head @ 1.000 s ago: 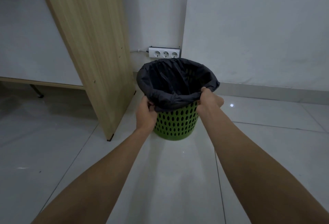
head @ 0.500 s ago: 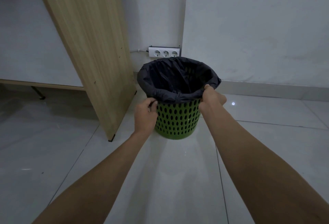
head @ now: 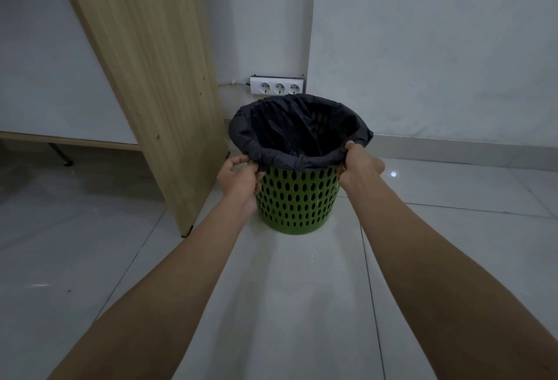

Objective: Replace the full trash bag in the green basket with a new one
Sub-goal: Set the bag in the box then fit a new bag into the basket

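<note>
A green perforated basket [head: 294, 201] stands on the tiled floor near the wall corner. A black trash bag [head: 271, 156] lines it, its edge folded over the rim all round. The inside looks dark and I see no contents. My left hand [head: 240, 178] pinches the folded bag edge at the rim's near left. At the near right, my right hand [head: 357, 162] grips the bag edge, thumb over the rim. Both arms stretch forward from the bottom of the view.
A wooden furniture panel [head: 157, 77] rises just left of the basket. A white power strip [head: 277, 86] with three sockets sits on the wall behind it. A baseboard [head: 453, 150] runs along the right wall. Pale glossy floor tiles [head: 302, 289] spread in front.
The folded bag edge sits higher and tighter on the rim, showing more green wall. My left hand shifted up along the near left edge; my right hand stayed at the right rim.
</note>
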